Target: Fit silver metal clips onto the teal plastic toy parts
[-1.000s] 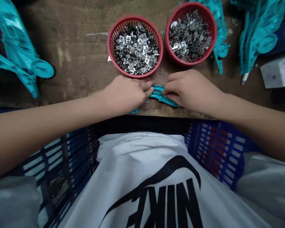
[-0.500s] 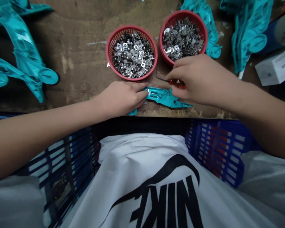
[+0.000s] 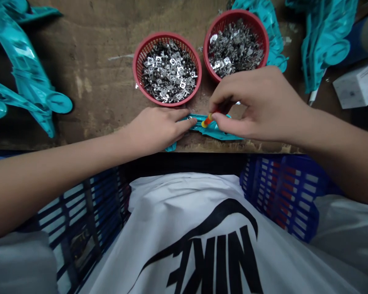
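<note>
A narrow teal plastic part (image 3: 221, 132) lies along the table's front edge. My left hand (image 3: 159, 127) grips its left end and holds it against the table, the fingertips over its upper face. A small metal plate (image 3: 189, 118) shows beside those fingertips. Pinched between the thumb and fingers of my right hand (image 3: 254, 106) is a small hand tool with an orange-and-yellow handle (image 3: 207, 121). Its yellow end points down at the teal part, near my left fingertips, and seems to touch it. The rest of the tool is hidden in my hand.
Two red baskets, the left one (image 3: 136, 77) and the right one (image 3: 206, 53), hold many small metal plates. Larger teal plastic parts lie at left (image 3: 30, 69) and right (image 3: 320, 45). A white box (image 3: 355, 85) stands far right. Blue crates (image 3: 282, 192) flank my lap.
My right hand has moved slightly left and turned the tool. Its thin shaft showed before; now the yellow handle end is at the teal part. My left hand stays on the part.
</note>
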`<state>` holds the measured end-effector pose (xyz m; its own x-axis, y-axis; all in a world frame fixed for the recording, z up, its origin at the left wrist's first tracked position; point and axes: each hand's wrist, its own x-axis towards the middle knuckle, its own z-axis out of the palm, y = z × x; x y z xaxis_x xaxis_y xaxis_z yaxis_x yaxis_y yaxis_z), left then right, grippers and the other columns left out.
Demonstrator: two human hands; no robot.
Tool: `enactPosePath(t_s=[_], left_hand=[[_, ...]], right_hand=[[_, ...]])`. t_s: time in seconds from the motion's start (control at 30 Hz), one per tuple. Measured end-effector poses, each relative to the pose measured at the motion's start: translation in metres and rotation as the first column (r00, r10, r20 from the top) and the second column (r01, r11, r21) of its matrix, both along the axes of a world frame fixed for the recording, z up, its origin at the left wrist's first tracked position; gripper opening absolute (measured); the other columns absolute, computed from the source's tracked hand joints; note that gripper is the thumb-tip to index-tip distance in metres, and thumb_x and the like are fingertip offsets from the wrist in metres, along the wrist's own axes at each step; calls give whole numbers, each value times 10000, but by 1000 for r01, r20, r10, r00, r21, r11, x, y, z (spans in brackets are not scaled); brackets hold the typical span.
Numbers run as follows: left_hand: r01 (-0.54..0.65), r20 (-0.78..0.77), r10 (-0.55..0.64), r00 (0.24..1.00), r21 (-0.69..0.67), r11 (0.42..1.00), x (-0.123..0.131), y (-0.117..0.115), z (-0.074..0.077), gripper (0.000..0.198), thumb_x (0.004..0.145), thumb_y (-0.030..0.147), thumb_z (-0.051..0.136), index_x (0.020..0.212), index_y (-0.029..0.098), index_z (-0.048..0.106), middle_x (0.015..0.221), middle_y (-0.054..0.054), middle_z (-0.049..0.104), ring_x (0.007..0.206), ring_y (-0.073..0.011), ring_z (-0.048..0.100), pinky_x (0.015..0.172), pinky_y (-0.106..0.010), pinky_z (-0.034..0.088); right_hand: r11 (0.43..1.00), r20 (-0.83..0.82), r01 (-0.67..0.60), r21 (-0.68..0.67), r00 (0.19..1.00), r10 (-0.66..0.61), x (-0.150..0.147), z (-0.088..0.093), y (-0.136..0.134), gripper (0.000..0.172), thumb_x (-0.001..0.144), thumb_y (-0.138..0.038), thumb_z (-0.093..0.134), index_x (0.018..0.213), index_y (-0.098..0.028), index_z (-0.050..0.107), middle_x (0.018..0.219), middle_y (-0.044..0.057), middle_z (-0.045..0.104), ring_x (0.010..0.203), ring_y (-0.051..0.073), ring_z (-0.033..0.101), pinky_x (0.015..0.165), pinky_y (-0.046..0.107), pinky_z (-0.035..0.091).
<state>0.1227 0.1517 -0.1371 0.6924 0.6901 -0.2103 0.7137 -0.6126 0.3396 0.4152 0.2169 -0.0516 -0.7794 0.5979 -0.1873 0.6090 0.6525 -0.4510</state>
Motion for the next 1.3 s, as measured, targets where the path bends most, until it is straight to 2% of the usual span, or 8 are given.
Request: enactPosePath(t_s=[0.23,0.37,0.5,0.7,0.97,1.03,1.2,1.3], left_hand=[[-65,-22,64,998,-13,998,6,0,2,471,1248,286,613,1618,290,905,1701,-155,853,1458,-437,886,1129,-585,766],[-71,-49,70,996,-14,997,8,0,4,443,1246,294,625,1573,283,924,1674,-156,863,1453,-444,894,1134,-594,775],[-54,-43,55,998,28,998,9,-2,4,473,1242,281,591,1590,279,911,1709,-143,857,1499,-431,882,1147,-575,781],[-52,-133,54,990,20,998,13,-2,7,501,1246,283,581,1651,300,876,1775,-108,836,1508,-422,890,1123,-540,789],[-89,-95,88,992,-8,996,11,-1,6,529,1200,251,623,1657,309,883,1811,-108,816,1524,-431,883,1129,-538,777],[-97,-45,96,994,-10,995,10,-1,5,518,1190,258,625,1624,324,900,1759,-86,853,1497,-416,892,1130,-514,768],[-153,-44,153,987,0,988,10,-1,4,467,1205,313,640,1598,315,892,1612,-111,915,1408,-418,916,1077,-511,760],[-215,-71,215,974,-6,976,9,-1,3,477,1204,367,682,1646,266,834,1468,-158,947,1282,-434,934,1025,-520,753]], right_hand=[[999,-111,-43,17,993,45,1,-3,1,552,1184,-234,430,1436,-158,916,1277,128,925,1092,270,819,969,416,554],[957,227,-285,-53,930,289,-8,-11,1,570,1199,-230,512,1588,-200,928,1284,146,921,997,298,787,799,400,406],[952,576,-302,-43,771,271,-20,-13,-6,610,1280,-294,560,1841,-308,799,1324,175,927,1050,367,830,706,412,231],[933,649,-358,-23,705,286,-27,-7,-15,555,1318,-219,501,1761,-262,832,1243,174,923,1131,398,864,701,434,247],[940,693,-341,26,684,229,-31,2,-27,537,1238,-156,584,1667,-215,902,1096,211,920,973,389,871,713,429,346],[953,676,-302,22,707,208,-28,-2,-22,548,1222,-211,627,1684,-289,911,1173,187,939,988,402,866,741,445,373],[996,321,-13,86,947,-16,-10,-31,-2,515,1223,-309,578,1603,-269,923,1337,134,951,1120,383,825,831,448,482],[995,253,14,96,967,-38,-1,-49,4,580,1218,-346,591,1729,-229,838,1395,169,930,1141,394,795,870,456,507]])
